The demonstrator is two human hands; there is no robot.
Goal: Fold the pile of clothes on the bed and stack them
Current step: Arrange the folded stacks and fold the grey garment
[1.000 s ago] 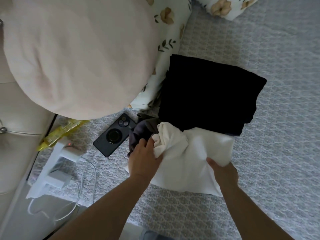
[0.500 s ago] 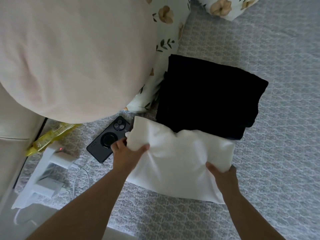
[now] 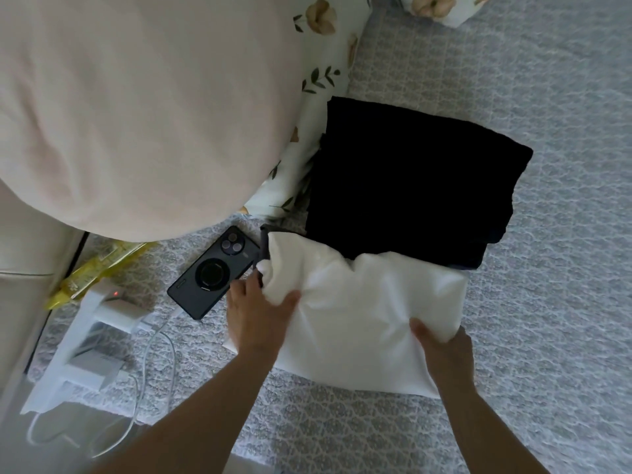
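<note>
Hands point(image 3: 260, 319) and point(image 3: 441, 347), left and right, each pinch a bunched edge of the folded white cotton garment point(image 3: 362, 323) between them, seemingly to lift it onto the folded black fabric stack point(image 3: 410, 179) just beyond, a black smartphone point(image 3: 215, 271) lying left of the left hand.

Left hand point(image 3: 260, 316), right hand point(image 3: 441, 347) grip white garment point(image 3: 362, 323) on bed point(image 3: 547, 302); black stack point(image 3: 410, 179) behind, apparently touching.

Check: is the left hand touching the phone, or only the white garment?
Cannot tell. The head view shows the left hand gripping the white garment, its fingertips right at the phone edge; no plain gap or contact.
</note>
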